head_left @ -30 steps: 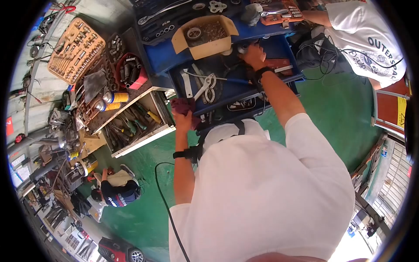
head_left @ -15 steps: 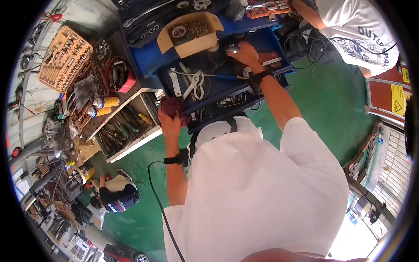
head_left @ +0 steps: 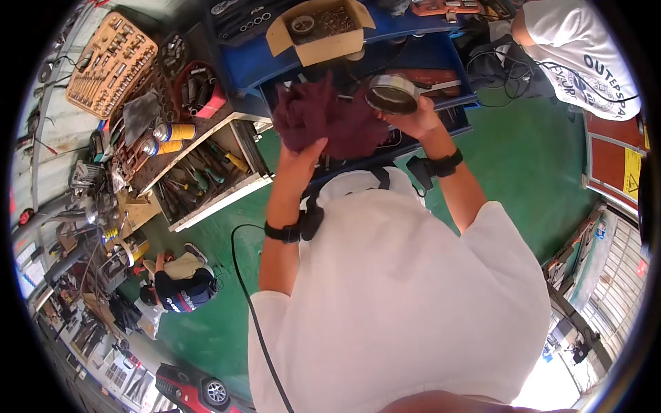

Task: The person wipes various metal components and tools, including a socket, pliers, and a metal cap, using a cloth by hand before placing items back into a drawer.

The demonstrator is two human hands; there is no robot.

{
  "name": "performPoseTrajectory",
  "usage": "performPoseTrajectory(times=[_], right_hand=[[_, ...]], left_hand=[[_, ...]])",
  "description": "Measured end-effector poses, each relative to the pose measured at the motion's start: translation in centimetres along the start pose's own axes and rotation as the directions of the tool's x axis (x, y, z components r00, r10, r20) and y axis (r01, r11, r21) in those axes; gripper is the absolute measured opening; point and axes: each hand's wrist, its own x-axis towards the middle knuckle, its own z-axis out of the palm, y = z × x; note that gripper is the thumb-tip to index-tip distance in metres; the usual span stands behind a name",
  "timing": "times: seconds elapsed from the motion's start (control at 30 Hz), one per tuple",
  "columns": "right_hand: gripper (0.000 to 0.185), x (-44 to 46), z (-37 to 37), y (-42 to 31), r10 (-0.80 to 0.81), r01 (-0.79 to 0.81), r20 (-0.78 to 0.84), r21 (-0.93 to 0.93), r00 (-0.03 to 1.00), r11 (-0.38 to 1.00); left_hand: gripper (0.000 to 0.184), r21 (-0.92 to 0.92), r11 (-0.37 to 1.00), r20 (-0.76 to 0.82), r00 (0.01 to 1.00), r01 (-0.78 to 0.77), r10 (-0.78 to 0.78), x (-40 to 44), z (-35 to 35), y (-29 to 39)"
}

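My left hand (head_left: 301, 164) grips a dark red cloth (head_left: 323, 120), which hangs spread out above the open blue drawer (head_left: 451, 58). On the right, my right hand (head_left: 418, 122) holds a round metal-rimmed part (head_left: 392, 93) with a dark face, tilted, close beside the cloth's right edge. The cloth hides most of the tools in the drawer. Behind both hands, on the blue cabinet top, stands an open cardboard box (head_left: 327, 49) with small parts and a round item inside.
To the left are a wooden socket tray (head_left: 113, 65), a red bin (head_left: 211, 104), two spray cans (head_left: 175, 131) and an open drawer of screwdrivers (head_left: 206, 180). One person (head_left: 578, 55) stands at the upper right; another (head_left: 180, 282) crouches at the lower left.
My right hand has lifted the round part out of the drawer and brought it nearer me. My left hand has raised the cloth toward it, and the cloth has opened out.
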Motion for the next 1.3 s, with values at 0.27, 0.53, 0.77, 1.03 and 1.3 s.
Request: performPoseTrajectory(times=[0.27, 0.53, 0.77, 1.03, 1.3], right_hand=[[0.08, 0.0, 6.0, -2.4, -0.138, 0.09, -0.036, -0.596, 0.99, 0.798], [0.066, 0.4, 14.1, -2.4, -0.493, 0.065, 0.051, -0.998, 0.869, 0.012], [0.07, 1.3, 16.9, -0.8, -0.544, 0.172, 0.194, -0.981, 0.817, -0.092], [0.092, -0.1, 13.9, 0.6, -0.226, -0.01, -0.119, -0.902, 0.967, 0.431], [0.092, -1.6, 13.5, -1.3, 0.053, -0.101, -0.128, -0.4, 0.99, 0.911]], left_hand=[[0.067, -0.788, 0.582, 0.237, 0.971, 0.2, -0.012, 0.7, 2.3, 1.5], [0.066, -0.913, 0.281, 0.298, 0.954, 0.297, -0.039, -0.5, 3.6, 4.4], [0.079, -0.833, 0.549, 0.142, 0.984, 0.061, 0.106, -0.7, 3.7, 4.7], [0.072, -0.852, 0.515, -0.006, 0.986, -0.091, 0.164, 0.0, 3.9, 5.5], [0.061, -0.955, 0.278, -0.057, 0.982, -0.106, 0.179, 0.7, 2.5, 5.8]])
